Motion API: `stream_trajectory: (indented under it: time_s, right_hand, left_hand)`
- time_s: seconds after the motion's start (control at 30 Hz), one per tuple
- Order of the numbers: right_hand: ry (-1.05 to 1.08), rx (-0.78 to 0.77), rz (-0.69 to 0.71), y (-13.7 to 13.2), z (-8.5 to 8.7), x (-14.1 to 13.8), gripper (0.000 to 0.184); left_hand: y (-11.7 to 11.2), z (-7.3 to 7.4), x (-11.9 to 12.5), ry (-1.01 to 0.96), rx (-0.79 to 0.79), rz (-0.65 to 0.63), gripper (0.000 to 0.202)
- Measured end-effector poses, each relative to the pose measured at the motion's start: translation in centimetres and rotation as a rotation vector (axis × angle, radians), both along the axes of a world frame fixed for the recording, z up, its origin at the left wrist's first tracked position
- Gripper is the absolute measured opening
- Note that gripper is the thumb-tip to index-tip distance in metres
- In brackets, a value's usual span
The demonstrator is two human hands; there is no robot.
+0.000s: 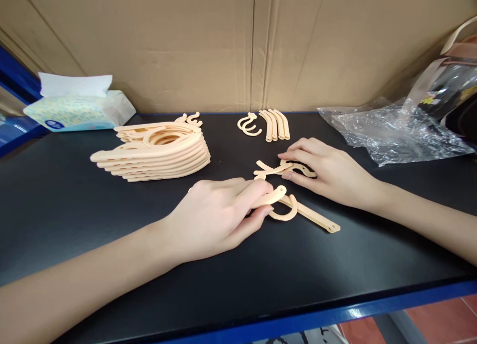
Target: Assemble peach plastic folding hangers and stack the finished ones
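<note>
My left hand (219, 212) is closed on a peach plastic hanger arm (271, 197), its holed end poking out past the fingers. Just under it lie a curved hanger hook (286, 215) and a long straight hanger piece (316, 216), partly covered by my hand. My right hand (331, 172) rests on the table to the right, thumb and fingers closed round a hanger hook (303, 169). Thin crossed hanger pieces (270, 169) lie at its fingertips. How these small parts join is hard to make out.
A stack of folded peach hangers (160, 158) stands on the left, before a tissue pack (80, 108). Loose hooks (248, 124) and several curved arms (275, 125) lie at the back. Clear plastic bags (398, 130) lie at the right. Cardboard (186, 46) walls the table's rear.
</note>
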State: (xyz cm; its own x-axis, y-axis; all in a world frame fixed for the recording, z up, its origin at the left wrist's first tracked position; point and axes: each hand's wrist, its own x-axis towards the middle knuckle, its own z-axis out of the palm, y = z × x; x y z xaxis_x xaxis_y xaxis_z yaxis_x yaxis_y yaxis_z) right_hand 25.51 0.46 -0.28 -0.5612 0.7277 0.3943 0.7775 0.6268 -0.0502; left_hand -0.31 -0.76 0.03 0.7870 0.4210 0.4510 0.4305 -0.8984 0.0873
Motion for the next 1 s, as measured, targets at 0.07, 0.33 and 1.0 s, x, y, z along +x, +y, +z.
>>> stream_trajectory:
  time_s: [0.07, 0.33, 1.0]
  right_hand:
    - [-0.003, -0.041, -0.012, 0.1, -0.1, 0.1, 0.031]
    - [0.057, -0.080, 0.049, -0.1, 0.2, -0.1, 0.023]
    - [0.027, 0.076, 0.120, -1.1, 0.6, -0.4, 0.025]
  left_hand:
    - [0.0, 0.0, 0.0, -0.001, -0.005, -0.006, 0.012]
    - [0.1, 0.0, -0.1, 0.020, 0.015, -0.025, 0.011]
    - [-0.2, -0.2, -0.1, -0.007, -0.049, -0.017, 0.011]
